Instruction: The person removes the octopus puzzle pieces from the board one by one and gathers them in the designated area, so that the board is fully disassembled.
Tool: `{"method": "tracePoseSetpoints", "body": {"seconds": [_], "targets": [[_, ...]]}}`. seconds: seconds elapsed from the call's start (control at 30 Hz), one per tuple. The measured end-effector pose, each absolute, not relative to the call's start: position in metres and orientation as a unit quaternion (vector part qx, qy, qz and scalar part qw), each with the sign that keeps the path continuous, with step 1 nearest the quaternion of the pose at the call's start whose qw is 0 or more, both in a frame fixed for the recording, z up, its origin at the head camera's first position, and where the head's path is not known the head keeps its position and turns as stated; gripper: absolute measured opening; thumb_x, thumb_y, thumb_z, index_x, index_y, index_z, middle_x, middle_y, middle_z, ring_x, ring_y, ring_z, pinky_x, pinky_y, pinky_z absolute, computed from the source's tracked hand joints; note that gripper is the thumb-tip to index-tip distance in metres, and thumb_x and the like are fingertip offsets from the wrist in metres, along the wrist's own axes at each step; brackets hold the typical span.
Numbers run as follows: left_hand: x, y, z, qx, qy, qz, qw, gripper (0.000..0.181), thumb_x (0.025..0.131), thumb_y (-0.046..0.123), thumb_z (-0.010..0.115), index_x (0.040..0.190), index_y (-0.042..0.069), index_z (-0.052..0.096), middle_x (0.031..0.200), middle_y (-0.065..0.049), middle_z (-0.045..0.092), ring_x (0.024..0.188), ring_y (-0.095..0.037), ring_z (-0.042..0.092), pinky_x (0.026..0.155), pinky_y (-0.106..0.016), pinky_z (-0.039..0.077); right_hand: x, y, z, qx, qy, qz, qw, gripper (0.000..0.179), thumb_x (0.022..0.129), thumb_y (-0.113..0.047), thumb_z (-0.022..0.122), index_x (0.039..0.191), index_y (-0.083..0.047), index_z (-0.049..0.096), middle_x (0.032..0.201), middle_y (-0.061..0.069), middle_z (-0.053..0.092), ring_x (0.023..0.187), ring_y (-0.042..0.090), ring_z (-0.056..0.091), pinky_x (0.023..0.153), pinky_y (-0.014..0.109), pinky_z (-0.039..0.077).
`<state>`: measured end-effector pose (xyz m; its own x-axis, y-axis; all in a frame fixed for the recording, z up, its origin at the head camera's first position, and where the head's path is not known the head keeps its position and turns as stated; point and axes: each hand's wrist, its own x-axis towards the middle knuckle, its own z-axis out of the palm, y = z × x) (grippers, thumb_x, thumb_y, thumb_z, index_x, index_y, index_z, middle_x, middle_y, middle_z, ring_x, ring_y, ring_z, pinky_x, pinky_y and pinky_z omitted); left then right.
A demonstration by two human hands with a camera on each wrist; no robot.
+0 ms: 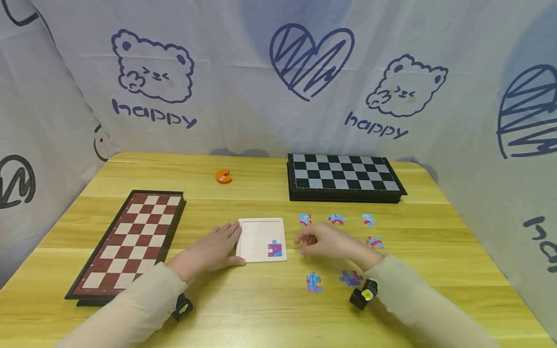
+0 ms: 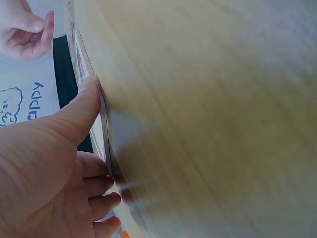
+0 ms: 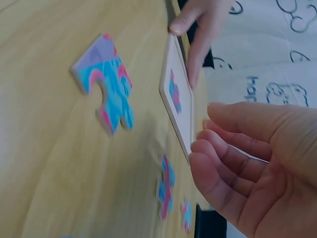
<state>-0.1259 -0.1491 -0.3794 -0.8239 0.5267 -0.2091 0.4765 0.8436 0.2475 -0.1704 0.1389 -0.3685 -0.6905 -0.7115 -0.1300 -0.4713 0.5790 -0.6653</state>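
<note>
A pale square puzzle tray [image 1: 254, 232] lies on the table, one blue-and-pink jigsaw piece [image 1: 275, 250] in its lower right corner. My left hand [image 1: 213, 249] rests against the tray's left side, fingers straight, the thumb at the lower left corner. To the right of the tray, my right hand [image 1: 328, 242] hovers over the table with loosely bent fingers. Nothing shows between its fingertips in the right wrist view. Loose jigsaw pieces lie around it: one piece [image 1: 314, 282] nearer me, another piece [image 3: 165, 188] below the fingers in the right wrist view.
A brown-and-white chessboard box [image 1: 135, 237] stands at the left. At the back right is a black-and-white one [image 1: 345, 174]. An orange C-shaped piece [image 1: 223, 177] lies behind the tray. Printed cloth [image 1: 235, 96] hangs behind the wooden table [image 1: 243, 309].
</note>
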Motion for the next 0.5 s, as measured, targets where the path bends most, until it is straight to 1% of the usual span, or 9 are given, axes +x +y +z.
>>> {"method": "tracePoseSetpoints", "body": {"seconds": [0.27, 0.5], "targets": [[-0.126, -0.148, -0.378, 0.264, 0.951, 0.087, 0.136, 0.077, 0.09, 0.041, 0.055, 0.137, -0.014, 0.029, 0.144, -0.028, 0.022, 0.131, -0.041, 0.022, 0.105, -0.051, 0.02, -0.174, 0.11, -0.375, -0.359, 0.867, -0.285, 0.196, 0.021, 0.084, -0.007, 0.066, 0.104, -0.003, 0.065, 0.068, -0.006, 0.054, 0.063, 0.008, 0.047, 0.06, 0.023, 0.042], [-0.126, -0.148, -0.379, 0.265, 0.951, 0.084, 0.134, 0.077, 0.09, 0.041, 0.055, 0.137, -0.014, 0.029, 0.144, -0.028, 0.023, 0.131, -0.041, 0.022, 0.105, -0.051, 0.02, -0.176, 0.095, -0.379, -0.339, 0.872, -0.283, 0.212, 0.027, 0.084, -0.006, 0.066, 0.11, -0.002, 0.065, 0.065, -0.005, 0.054, 0.059, 0.008, 0.045, 0.055, 0.021, 0.038]]}}
